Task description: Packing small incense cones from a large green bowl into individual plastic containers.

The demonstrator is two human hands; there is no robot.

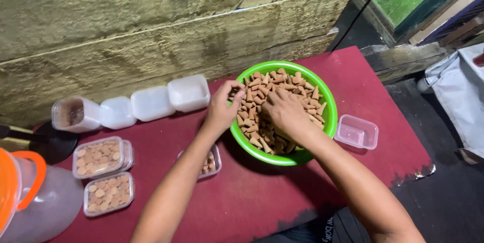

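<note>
Right hand (286, 112), centre of frame, lies palm down in the green bowl (330, 117), fingers curled into the heap of tan cones (259, 104); what it grips cannot be told. Left hand (222, 106), just left of it at the bowl's rim, pinches a cone between thumb and fingertips. Below the left forearm sits a small clear tub (216, 165), partly filled. Lower left: two filled, lidded tubs (103, 175). Upper left: a row of upturned white tubs (151, 103). Right of the bowl: an empty clear tub (357, 132). All rest on a red cloth (252, 197).
</note>
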